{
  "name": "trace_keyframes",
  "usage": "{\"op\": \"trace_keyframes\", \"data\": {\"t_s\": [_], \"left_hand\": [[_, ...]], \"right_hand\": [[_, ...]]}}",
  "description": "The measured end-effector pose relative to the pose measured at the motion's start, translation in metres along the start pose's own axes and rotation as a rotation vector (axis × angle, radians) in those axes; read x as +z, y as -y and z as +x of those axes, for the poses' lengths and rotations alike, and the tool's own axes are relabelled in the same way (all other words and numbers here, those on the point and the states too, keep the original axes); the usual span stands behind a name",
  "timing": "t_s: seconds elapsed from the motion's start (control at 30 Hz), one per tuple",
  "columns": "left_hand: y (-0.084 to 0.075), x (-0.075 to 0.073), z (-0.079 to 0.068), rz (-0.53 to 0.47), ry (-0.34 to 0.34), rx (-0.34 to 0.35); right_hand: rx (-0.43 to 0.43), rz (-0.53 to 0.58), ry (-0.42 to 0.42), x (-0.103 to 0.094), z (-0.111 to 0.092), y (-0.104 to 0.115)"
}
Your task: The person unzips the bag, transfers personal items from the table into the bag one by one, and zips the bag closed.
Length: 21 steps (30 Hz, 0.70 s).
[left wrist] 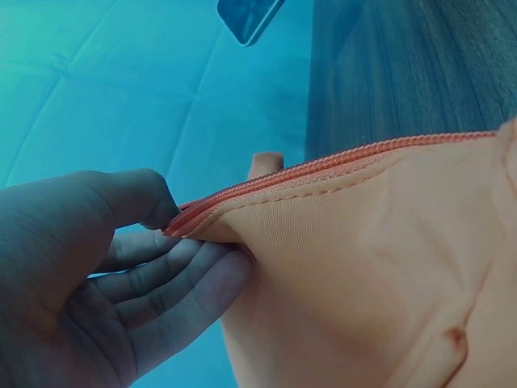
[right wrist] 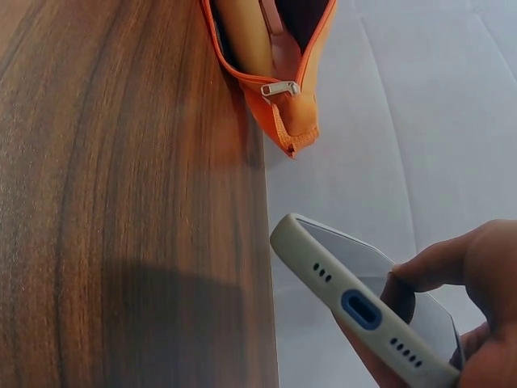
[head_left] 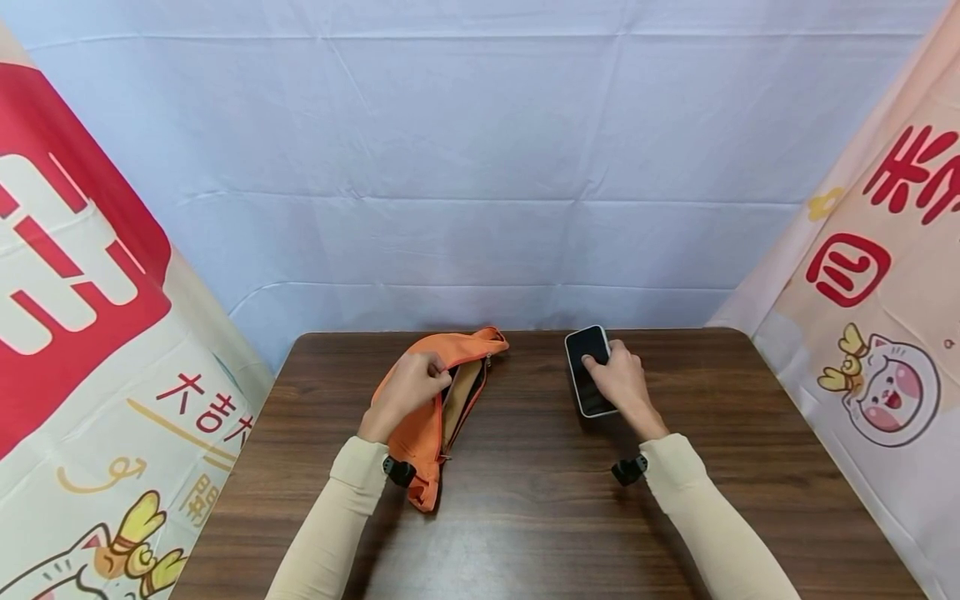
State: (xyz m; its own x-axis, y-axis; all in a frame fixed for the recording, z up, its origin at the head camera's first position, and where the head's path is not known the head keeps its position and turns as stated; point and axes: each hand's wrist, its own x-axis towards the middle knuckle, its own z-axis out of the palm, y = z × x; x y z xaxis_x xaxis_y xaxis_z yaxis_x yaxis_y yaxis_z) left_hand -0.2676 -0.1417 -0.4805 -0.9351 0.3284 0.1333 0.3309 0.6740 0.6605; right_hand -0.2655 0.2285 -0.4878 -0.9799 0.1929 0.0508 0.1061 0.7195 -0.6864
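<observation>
An orange zippered waist bag point(head_left: 420, 425) lies on the left half of the table, its zipper open and the tan lining showing. My left hand point(head_left: 412, 383) pinches the zippered edge of the opening between thumb and fingers; the left wrist view shows this red zipper edge point(left wrist: 323, 167) up close. To the right, my right hand point(head_left: 622, 379) grips a smartphone point(head_left: 588, 367) in a pale case, thumb over its dark screen. In the right wrist view the phone's point(right wrist: 359, 303) port end faces the camera, held above the table. The bag's metal zipper pull point(right wrist: 280, 88) shows there too.
The brown wood-grain table point(head_left: 525, 517) runs back to a pale cloth backdrop point(head_left: 480, 167). Printed cloths hang at both sides, a red and white one point(head_left: 90, 275) on the left and a pink one point(head_left: 900, 333) on the right.
</observation>
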Motion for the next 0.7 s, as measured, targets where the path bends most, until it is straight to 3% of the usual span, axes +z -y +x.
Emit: {"op": "trace_keyframes", "data": {"t_s": [0.7], "left_hand": [[0.0004, 0.0011, 0.0011, -0.001, -0.003, -0.007]], "right_hand": [[-0.015, 0.013, -0.018, 0.0072, -0.0015, 0.0033]]}}
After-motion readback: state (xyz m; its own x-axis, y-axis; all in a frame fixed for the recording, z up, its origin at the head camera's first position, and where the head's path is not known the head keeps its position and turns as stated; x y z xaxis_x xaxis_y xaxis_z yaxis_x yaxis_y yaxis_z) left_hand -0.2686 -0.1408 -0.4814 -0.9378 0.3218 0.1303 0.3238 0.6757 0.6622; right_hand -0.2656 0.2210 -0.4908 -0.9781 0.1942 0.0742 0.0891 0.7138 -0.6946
